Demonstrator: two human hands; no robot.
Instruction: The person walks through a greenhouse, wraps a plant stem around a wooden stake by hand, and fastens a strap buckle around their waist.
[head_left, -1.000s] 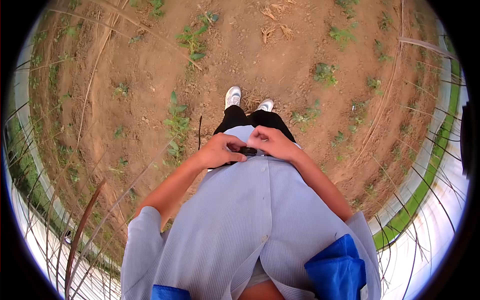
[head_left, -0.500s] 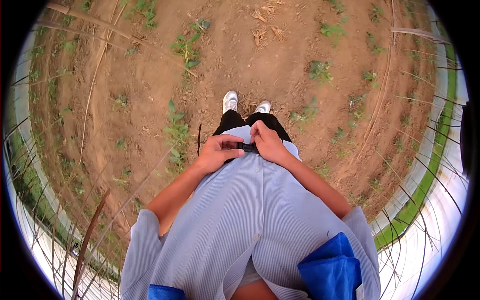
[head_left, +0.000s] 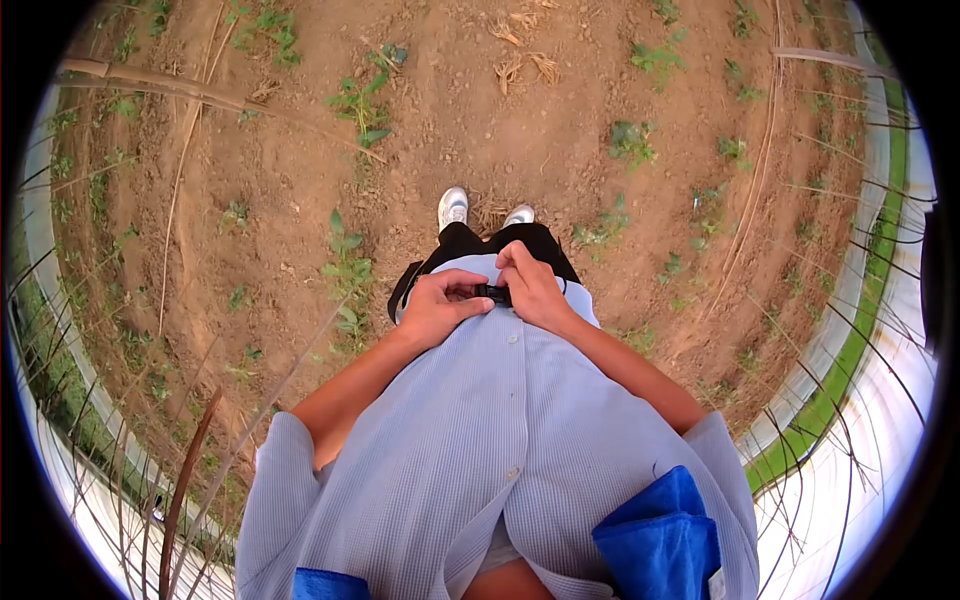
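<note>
A black plastic strap buckle (head_left: 492,293) is held at my waist, in front of the light blue striped shirt (head_left: 450,420). My left hand (head_left: 440,308) is closed on its left side, with thumb and fingers pinching it. On the other side, my right hand (head_left: 532,290) has its fingers curled around the buckle's right end, partly hiding it. Whether the two halves are fully joined, I cannot tell. A black strap (head_left: 397,290) loops out beside my left wrist.
I stand in white shoes (head_left: 453,206) on brown soil (head_left: 480,110) with rows of small green plants (head_left: 348,265). A dry cane (head_left: 200,92) crosses the upper left. Thin twigs (head_left: 190,480) rise at the lower left. Blue cloth (head_left: 660,540) hangs over my shirt.
The black strap near my left wrist has swung from a hanging strip into a loop closer to my hip. Both hands stay on the buckle, and the view has shifted slightly.
</note>
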